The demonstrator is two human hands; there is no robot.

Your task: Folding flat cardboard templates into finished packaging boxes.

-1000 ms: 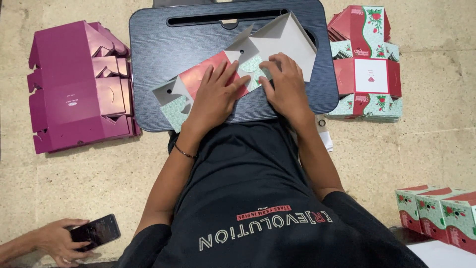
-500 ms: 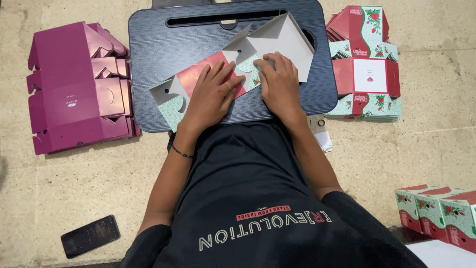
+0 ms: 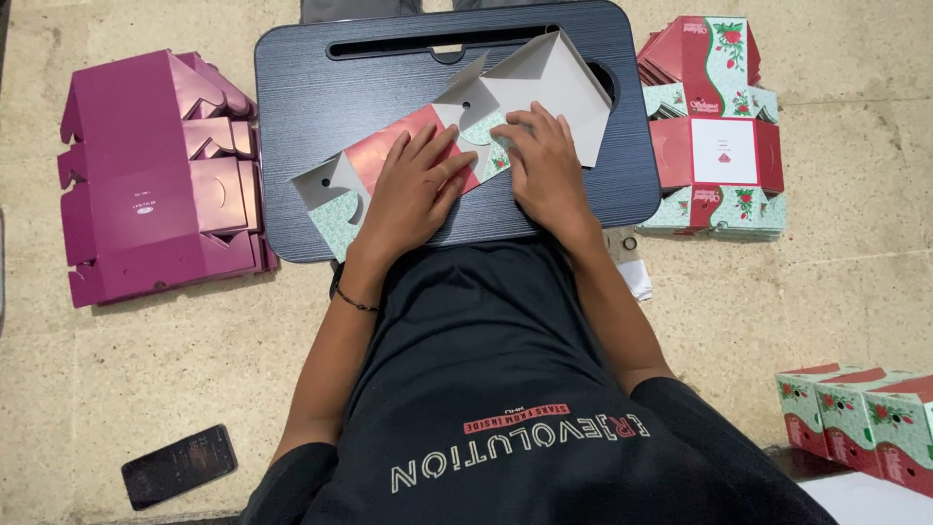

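Note:
A flat cardboard box blank (image 3: 544, 83), grey inside with red and green printed flaps, lies on a dark blue lap desk (image 3: 301, 117). My left hand (image 3: 413, 190) presses flat on its red panel, fingers spread. My right hand (image 3: 546, 165) presses flat on the green flap beside it. Both palms rest on the blank, holding it down against the desk. The grey panel stands partly raised at the far side.
A stack of magenta flat box blanks (image 3: 155, 180) lies on the floor at left. Red-and-green blanks (image 3: 719, 126) are stacked at right. Several folded boxes (image 3: 860, 413) stand at lower right. A dark phone (image 3: 180, 465) lies on the floor at lower left.
Another person's hand that held the phone at lower left has gone; the phone now lies on the floor. My hands stay pressed on the blank.

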